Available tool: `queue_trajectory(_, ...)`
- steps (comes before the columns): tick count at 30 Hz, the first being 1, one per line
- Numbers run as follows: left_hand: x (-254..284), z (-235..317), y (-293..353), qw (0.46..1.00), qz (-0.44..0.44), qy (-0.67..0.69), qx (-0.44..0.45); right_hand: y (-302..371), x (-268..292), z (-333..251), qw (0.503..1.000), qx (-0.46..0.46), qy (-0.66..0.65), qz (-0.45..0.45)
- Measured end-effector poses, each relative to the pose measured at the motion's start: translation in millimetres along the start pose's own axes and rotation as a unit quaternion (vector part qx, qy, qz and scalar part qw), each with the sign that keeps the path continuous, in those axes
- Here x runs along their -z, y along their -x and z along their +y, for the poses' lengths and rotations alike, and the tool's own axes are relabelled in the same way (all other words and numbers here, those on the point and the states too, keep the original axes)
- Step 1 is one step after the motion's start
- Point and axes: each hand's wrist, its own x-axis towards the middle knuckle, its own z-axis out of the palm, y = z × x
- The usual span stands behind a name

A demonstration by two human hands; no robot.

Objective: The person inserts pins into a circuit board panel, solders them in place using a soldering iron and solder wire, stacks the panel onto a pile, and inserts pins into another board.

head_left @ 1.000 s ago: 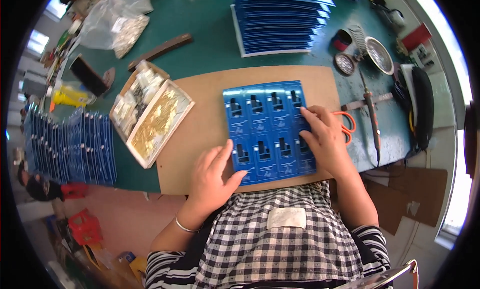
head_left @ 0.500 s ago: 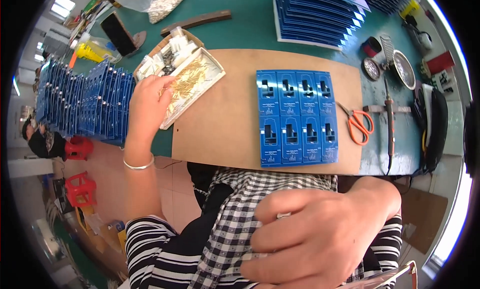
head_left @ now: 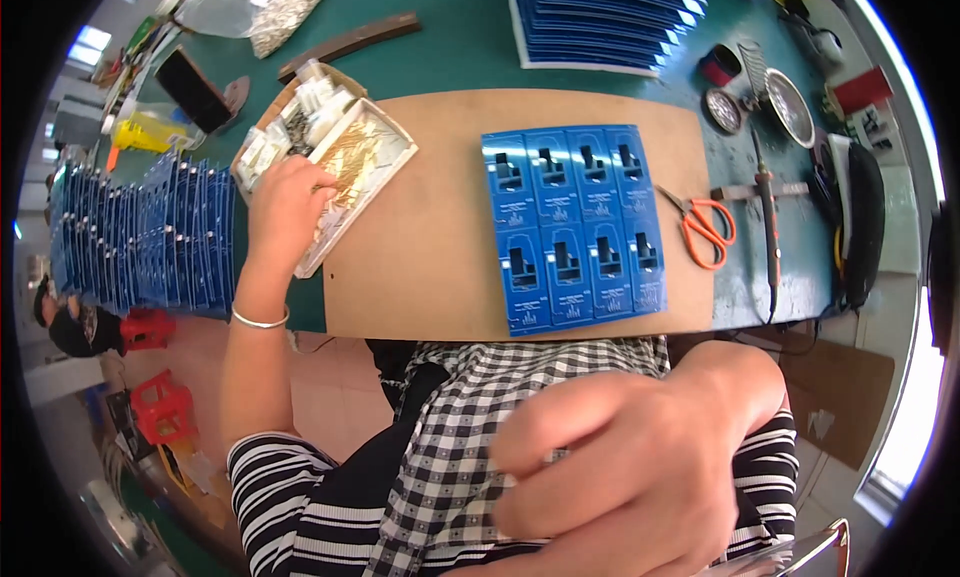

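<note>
My left hand reaches over a white tray, its fingertips bent together at the edge of a heap of thin gold-coloured pins. Whatever may be between those fingers is too small to make out. Close in front of my body, my right hand is raised with its fingers curled; their inner side is hidden. A blue circuit board panel with two rows of black cut-out shapes lies on a brown board, apart from both hands.
Orange-handled scissors and a soldering iron lie right of the panel. Stacks of blue boards stand at the back and left. Beside the pins, a box holds small white parts. A phone leans behind it.
The view has shifted, so the table things sit further left and slightly higher. My left hand stays at the pins, its fingertips drawn closer together. My right hand stays curled before my body.
</note>
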Motion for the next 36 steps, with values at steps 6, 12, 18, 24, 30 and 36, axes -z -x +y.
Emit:
queue_trajectory(6, 4.5, -10.1, 12.6, 0.999, 0.03, 0.031, -0.02, 25.8, 41.1, 28.5, 0.99, 0.068, 0.064, -0.107)
queue_trajectory(12, 0.3, -13.2, 11.1, 0.993, 0.091, 0.07, -0.041, 83.9, 100.9, 133.3, 0.792, -0.299, 0.497, -0.189)
queue_trajectory(18, 11.1, -7.2, 22.0, 0.994, 0.082, 0.076, -0.003, 95.2, 100.2, 142.1, 0.82, -0.332, 0.409, -0.226)
queue_trajectory(24, 16.4, 51.7, 23.3, 0.892, -0.048, 0.448, 0.037, 90.9, 98.5, 136.4, 0.819, -0.342, 0.393, -0.241)
queue_trajectory(30, -10.1, 92.2, 11.3, 0.665, -0.258, 0.671, 0.204, 65.2, 67.4, 118.7, 0.849, -0.343, 0.375, -0.144)
queue_trajectory(36, -31.3, 103.5, 1.7, 0.648, -0.283, 0.683, 0.182, 77.2, 43.4, 95.7, 0.837, -0.457, 0.291, -0.07)
